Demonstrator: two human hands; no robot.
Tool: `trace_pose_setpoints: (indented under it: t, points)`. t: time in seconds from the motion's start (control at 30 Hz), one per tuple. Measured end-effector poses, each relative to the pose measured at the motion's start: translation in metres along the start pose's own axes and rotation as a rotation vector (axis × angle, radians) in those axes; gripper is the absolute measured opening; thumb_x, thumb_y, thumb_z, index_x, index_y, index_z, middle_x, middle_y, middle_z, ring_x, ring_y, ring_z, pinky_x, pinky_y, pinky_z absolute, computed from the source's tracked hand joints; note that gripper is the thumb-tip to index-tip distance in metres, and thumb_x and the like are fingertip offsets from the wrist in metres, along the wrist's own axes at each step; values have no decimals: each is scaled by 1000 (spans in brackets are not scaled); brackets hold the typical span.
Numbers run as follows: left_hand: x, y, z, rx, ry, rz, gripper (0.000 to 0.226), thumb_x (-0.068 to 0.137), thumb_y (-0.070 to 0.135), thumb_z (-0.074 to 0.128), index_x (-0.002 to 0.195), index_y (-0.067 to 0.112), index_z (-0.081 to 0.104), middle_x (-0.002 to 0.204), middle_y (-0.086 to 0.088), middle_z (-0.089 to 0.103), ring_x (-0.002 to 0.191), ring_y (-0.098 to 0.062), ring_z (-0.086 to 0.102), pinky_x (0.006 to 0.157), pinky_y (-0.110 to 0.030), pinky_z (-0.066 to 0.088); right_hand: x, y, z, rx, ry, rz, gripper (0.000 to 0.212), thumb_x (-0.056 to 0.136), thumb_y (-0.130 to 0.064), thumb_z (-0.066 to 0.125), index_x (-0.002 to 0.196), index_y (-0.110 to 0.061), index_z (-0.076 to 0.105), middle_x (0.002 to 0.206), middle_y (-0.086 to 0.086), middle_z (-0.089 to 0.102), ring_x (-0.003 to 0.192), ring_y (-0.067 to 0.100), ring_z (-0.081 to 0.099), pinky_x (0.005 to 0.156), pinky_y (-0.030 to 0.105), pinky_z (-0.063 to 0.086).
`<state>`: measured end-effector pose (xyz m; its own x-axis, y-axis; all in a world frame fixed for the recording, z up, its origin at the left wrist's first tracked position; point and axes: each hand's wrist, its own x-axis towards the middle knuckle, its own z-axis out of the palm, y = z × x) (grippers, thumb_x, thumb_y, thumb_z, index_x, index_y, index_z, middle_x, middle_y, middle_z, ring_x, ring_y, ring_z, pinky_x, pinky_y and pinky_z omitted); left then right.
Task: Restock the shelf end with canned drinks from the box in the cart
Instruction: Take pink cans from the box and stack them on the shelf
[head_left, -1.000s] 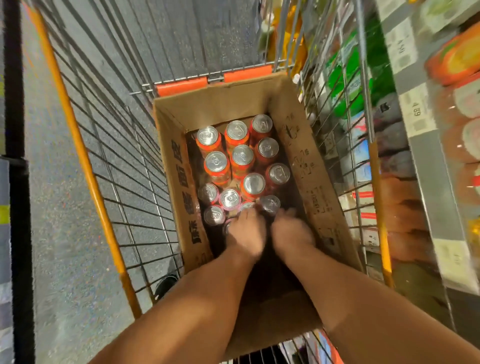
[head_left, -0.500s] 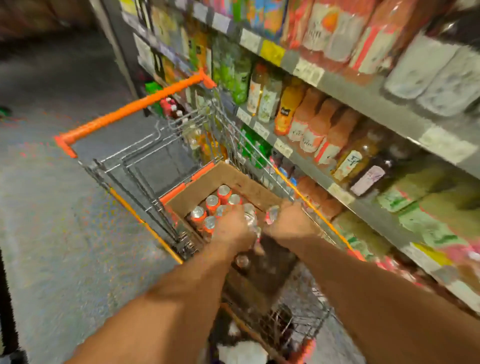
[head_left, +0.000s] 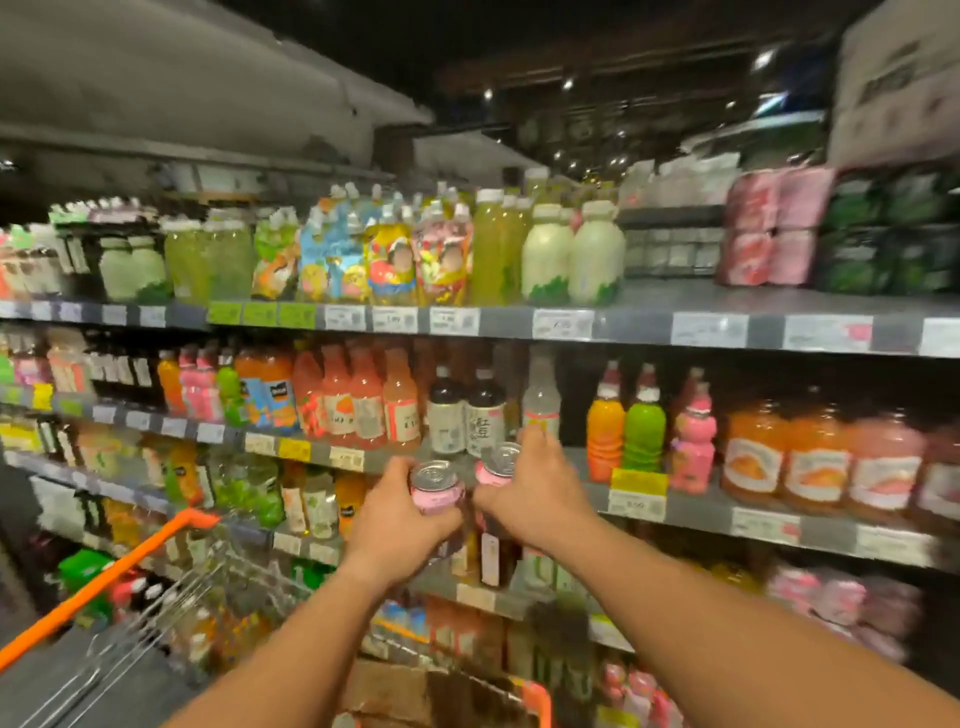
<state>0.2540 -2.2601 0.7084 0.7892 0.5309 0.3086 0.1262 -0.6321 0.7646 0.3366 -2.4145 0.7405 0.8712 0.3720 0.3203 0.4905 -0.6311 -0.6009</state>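
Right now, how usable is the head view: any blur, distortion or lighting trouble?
Head view: motion blur smears price tags and bottle labels, worst toward the edges; wide-angle bend curves the shelf rail; ceiling dark with small bright spots; sharpest are the left hand and right hand, each gripping a pink can, though can text stays unreadable.

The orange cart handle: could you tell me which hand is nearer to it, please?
Left. The left hand holds its can just right of the orange cart handle; the right hand is farther right.
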Motion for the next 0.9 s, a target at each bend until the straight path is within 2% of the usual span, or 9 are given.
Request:
trace_pose_setpoints:
  t: [0.17,0.33,0.43,0.5,0.57,0.7,0.77,0.83,0.9]
  points:
    - [35,148,45,-80,-11,263,56,61,52,79,103,32,49,89,14,58,84,-12,56,70,-27,39,24,30,-136,-56,235,8,77,65,-56,66,124,-14,42,125,8,48,113,34,54,87,38,45]
    - [54,282,87,-232,-61,377,48,57,51,73,96,30,54,86,13,63,83,-13,63,68,-28,46,36,75,-256,-80,381,60,87,63,-64,65,130,-15,40,131,7,49,115,33,54,83,38,45]
    - [67,339,110,-341,-116,412,43,60,43,80,94,28,59,88,6,68,75,-20,70,64,-36,58,45,98,-312,-92,490,38,83,49,-68,59,115,-19,47,114,4,56,99,30,60,74,36,47]
    - [74,366,125,-398,-141,400,55,57,37,82,105,20,60,91,2,68,63,-23,72,53,-43,60,56,113,-340,-108,533,22,71,53,-67,62,106,-22,49,106,2,57,91,26,60,72,36,50]
    - [82,384,139,-410,-155,399,69,56,32,83,119,13,61,91,6,65,55,-17,70,43,-34,56,69,127,-360,-144,554,25,60,60,-63,68,99,-24,45,102,0,55,86,24,58,69,36,50]
    - [107,401,163,-391,-187,373,47,55,19,82,97,15,61,78,6,67,52,-15,69,42,-33,55,97,147,-379,-171,521,37,58,61,-57,72,96,-24,42,97,-3,52,80,19,56,60,31,42]
    - [122,409,174,-373,-205,358,37,57,16,82,84,28,60,76,4,69,51,-17,68,44,-30,55,113,155,-380,-167,500,68,56,61,-55,73,97,-22,44,96,-1,52,79,20,56,57,31,41]
    - [133,417,184,-339,-208,347,39,58,16,82,75,35,52,75,11,66,53,-12,68,47,-24,54,130,162,-376,-204,490,89,55,63,-51,73,97,-20,44,98,3,54,81,24,57,60,32,42]
    - [148,421,197,-337,-235,322,38,58,14,82,75,34,54,74,11,68,55,-16,69,50,-26,54,148,170,-370,-221,486,115,54,66,-49,74,98,-19,42,100,4,55,83,25,58,63,32,44]
